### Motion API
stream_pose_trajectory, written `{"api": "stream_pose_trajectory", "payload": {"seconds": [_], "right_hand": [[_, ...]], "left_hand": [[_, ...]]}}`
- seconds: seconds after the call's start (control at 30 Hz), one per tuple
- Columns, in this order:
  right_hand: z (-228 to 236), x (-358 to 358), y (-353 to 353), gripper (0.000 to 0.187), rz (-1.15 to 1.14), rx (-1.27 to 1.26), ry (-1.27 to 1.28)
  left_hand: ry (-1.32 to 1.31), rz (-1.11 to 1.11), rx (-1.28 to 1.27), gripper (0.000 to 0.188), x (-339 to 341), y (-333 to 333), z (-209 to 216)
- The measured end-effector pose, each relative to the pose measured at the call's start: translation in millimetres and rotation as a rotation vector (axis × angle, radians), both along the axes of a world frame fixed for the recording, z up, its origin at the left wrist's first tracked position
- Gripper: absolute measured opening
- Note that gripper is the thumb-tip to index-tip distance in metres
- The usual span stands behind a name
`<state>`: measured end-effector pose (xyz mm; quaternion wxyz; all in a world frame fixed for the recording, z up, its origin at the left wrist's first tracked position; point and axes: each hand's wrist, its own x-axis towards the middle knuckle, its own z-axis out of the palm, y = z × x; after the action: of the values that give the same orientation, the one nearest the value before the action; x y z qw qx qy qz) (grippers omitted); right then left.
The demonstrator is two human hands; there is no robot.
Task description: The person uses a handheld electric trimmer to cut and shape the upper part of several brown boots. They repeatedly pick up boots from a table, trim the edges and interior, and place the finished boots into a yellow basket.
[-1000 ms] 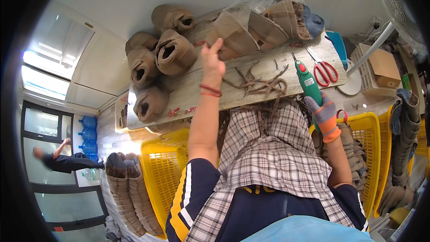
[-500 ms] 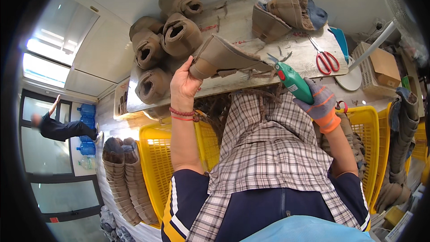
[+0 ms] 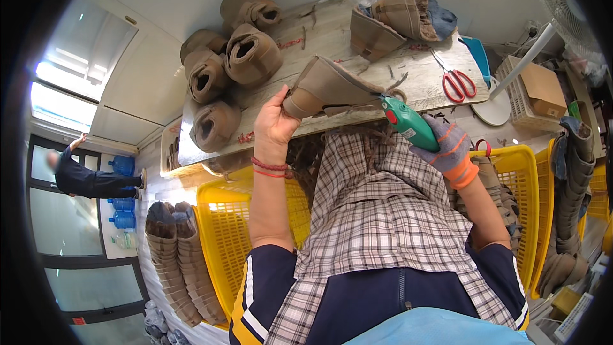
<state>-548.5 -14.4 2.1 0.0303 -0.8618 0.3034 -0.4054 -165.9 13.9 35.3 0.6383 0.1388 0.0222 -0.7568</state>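
My bare left hand (image 3: 277,119) grips one end of a brown boot upper (image 3: 329,86), which is stretched out sideways above the table's front edge. In my right hand (image 3: 447,147), inside a grey and orange work glove, is a green cordless electric cutter (image 3: 408,121) with a red button. Its blade tip meets the right end of the upper's edge, and a thin curl of trimmed material hangs there. Whether the blade is cutting at this instant is too small to tell.
Rolled brown uppers (image 3: 252,57) stand at the table's left. Two more uppers (image 3: 402,19) lie at the back. Red-handled scissors (image 3: 456,83) rest on the wooden table (image 3: 306,38). Yellow baskets (image 3: 220,217) flank my lap; a fan (image 3: 565,6) is at right. A person (image 3: 92,172) is far left.
The upper and my left hand have shifted slightly right. The cutter has moved a little left and down, its tip now at the upper's edge. The person at far left has changed posture.
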Motion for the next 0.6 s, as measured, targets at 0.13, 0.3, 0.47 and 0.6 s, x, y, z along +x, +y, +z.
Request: {"api": "stream_pose_trajectory", "payload": {"seconds": [0.13, 0.3, 0.47, 0.6], "right_hand": [[8.3, 5.2, 3.7, 0.066, -0.002, 0.099, 0.007], [2.6, 11.6, 0.9, 0.064, 0.028, 0.205, -0.076], [10.5, 17.2, 3.6, 0.060, 0.048, 0.379, -0.134], [9.3, 20.7, 4.5, 0.059, 0.090, 0.521, -0.229]], "left_hand": [[-0.088, 0.079, 0.001, 0.035, -19.4, 0.1, 3.8], [-0.303, 0.191, -0.124, 0.037, -55.7, 6.1, 22.1], [-0.437, 0.260, -0.290, 0.039, -71.9, 10.1, 29.2], [-0.576, 0.313, -0.367, 0.041, -79.8, 11.7, 24.1]]}}
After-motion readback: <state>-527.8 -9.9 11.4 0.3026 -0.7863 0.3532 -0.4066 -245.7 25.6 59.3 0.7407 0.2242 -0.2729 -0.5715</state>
